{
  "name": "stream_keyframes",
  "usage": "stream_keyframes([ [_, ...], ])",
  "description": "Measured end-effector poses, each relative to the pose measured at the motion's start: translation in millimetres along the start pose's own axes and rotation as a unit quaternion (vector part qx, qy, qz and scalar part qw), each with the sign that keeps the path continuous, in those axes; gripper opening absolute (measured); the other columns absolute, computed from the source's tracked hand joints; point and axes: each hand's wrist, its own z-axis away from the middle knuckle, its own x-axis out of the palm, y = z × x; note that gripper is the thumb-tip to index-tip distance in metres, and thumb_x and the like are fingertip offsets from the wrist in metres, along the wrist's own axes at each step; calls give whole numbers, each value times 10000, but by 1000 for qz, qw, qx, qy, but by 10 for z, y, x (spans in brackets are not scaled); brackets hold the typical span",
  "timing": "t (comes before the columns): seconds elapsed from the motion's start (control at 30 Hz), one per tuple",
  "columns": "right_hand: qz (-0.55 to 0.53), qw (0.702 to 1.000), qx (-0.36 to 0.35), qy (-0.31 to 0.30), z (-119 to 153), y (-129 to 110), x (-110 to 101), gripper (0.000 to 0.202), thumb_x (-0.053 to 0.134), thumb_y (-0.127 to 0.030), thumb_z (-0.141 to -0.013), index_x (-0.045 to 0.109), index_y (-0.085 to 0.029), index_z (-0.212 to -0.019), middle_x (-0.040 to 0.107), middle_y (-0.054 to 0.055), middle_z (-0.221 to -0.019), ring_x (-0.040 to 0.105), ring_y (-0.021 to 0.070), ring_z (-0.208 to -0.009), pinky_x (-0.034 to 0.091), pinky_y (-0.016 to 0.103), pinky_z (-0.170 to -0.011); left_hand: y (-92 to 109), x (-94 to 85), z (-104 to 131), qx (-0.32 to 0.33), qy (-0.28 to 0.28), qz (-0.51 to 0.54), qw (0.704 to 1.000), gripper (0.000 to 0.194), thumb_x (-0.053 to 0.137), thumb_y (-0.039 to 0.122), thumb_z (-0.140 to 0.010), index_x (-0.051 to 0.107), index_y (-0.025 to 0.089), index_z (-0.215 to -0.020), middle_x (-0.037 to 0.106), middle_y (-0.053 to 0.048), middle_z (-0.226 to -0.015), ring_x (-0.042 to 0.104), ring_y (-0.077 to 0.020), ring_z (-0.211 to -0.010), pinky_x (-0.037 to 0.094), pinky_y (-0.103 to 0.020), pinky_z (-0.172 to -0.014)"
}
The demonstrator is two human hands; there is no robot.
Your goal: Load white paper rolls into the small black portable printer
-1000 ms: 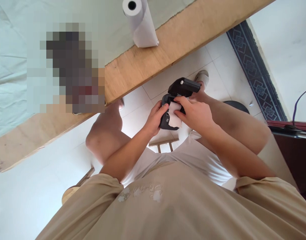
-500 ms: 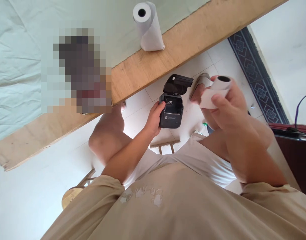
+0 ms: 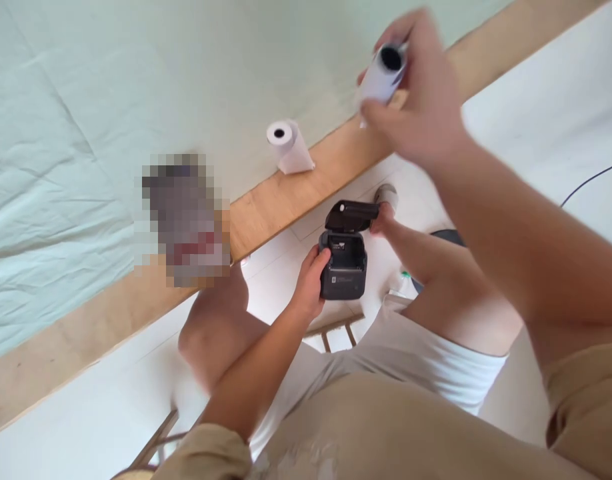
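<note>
My left hand point(image 3: 310, 279) grips the left side of a small black receipt printer point(image 3: 343, 280) over my lap. Its hinged lid point(image 3: 352, 216) stands up, and the paper bay shows no roll. Up at the right, my right hand point(image 3: 421, 93) is closed around a white paper roll point(image 3: 379, 79) with a dark hollow core, over the table's wooden edge. Motion blurs that hand a little. A second white paper roll point(image 3: 292, 148), partly unwound, stands upright on the table to the left of it.
A pale green cloth point(image 3: 61, 147) covers the table, with a bare wooden edge strip point(image 3: 276, 207). A pixelated object point(image 3: 186, 220) lies at this edge on the left. Below are wooden stool parts point(image 3: 156, 440), a green-capped bottle point(image 3: 400, 283) and a thin dark cable point(image 3: 591, 179).
My right hand has carried its paper roll up from beside my knee to above the table edge. The printer remains in my left hand with its lid up. The camera view has shifted.
</note>
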Motion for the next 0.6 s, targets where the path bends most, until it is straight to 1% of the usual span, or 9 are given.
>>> stream_keyframes([
  [0.07, 59, 998, 16, 3, -152, 57, 140, 391, 683, -201, -1028, 520, -238, -1382, 771, 106, -1339, 734, 306, -1191, 622, 561, -1139, 9, -10, 17, -12, 0, 0, 1000, 666, 996, 712, -655, 712, 225, -1011, 788, -26, -882, 782, -254, -852, 551, -324, -671],
  [0.1, 60, 998, 13, 3, -178, 92, 185, 391, 704, -198, -1016, 527, -236, -1363, 789, 108, -1311, 737, 304, -1163, 621, 569, -1139, 13, -18, 25, -14, 0, 4, 1000, 687, 1000, 716, -646, 715, 222, -1029, 797, -37, -901, 792, -267, -877, 559, -331, -681],
  [0.17, 49, 998, -37, 23, -137, 121, 201, 459, 729, -250, -1001, 502, -252, -1400, 746, 120, -1438, 700, 324, -1314, 578, 583, -1230, 19, -40, 42, -22, -2, 8, 1000, 731, 1002, 729, -632, 721, 218, -1072, 812, -54, -943, 801, -283, -917, 580, -348, -708],
  [0.23, 36, 988, -116, 91, -11, 40, 147, 473, 685, -272, -993, 498, -265, -1428, 661, 111, -1551, 613, 317, -1487, 500, 558, -1342, 25, -62, 59, -32, -4, 7, 999, 756, 999, 740, -631, 726, 217, -1104, 817, -57, -974, 798, -276, -920, 598, -357, -738],
  [0.27, 34, 981, -146, 125, 61, -47, 121, 443, 646, -270, -991, 519, -259, -1415, 647, 113, -1539, 603, 309, -1503, 489, 541, -1356, 26, -71, 66, -37, -5, 7, 999, 754, 996, 739, -637, 726, 218, -1110, 815, -53, -977, 793, -266, -904, 602, -358, -744],
  [0.33, 26, 973, -172, 152, 171, -276, 134, 337, 577, -271, -1006, 584, -250, -1343, 676, 112, -1415, 679, 294, -1361, 562, 525, -1263, 22, -81, 73, -43, -4, 10, 999, 724, 993, 722, -654, 724, 221, -1103, 806, -39, -971, 779, -245, -870, 602, -354, -747],
  [0.4, 15, 980, -182, 75, 198, -498, 269, 370, 604, -336, -1021, 583, -230, -1374, 664, 121, -1431, 706, 294, -1275, 626, 505, -1123, 7, -78, 73, -43, -3, 17, 999, 702, 992, 708, -659, 716, 222, -1084, 793, -30, -959, 766, -233, -848, 593, -349, -740],
  [0.47, 49, 988, -145, 20, 144, -633, 487, 421, 684, -356, -983, 589, -252, -1380, 636, 131, -1491, 709, 330, -1196, 643, 513, -965, -11, -66, 70, -42, -2, 22, 999, 727, 1000, 718, -630, 710, 218, -1071, 783, -27, -948, 751, -227, -837, 582, -344, -736],
  [0.6, 48, 994, -96, 0, 33, -592, 786, 398, 750, -223, -881, 617, -311, -1246, 667, 126, -1398, 690, 335, -1030, 600, 510, -867, -26, -41, 71, -40, -9, 25, 999, 742, 1015, 717, -603, 710, 214, -1057, 769, -14, -912, 718, -200, -810, 555, -320, -738],
])
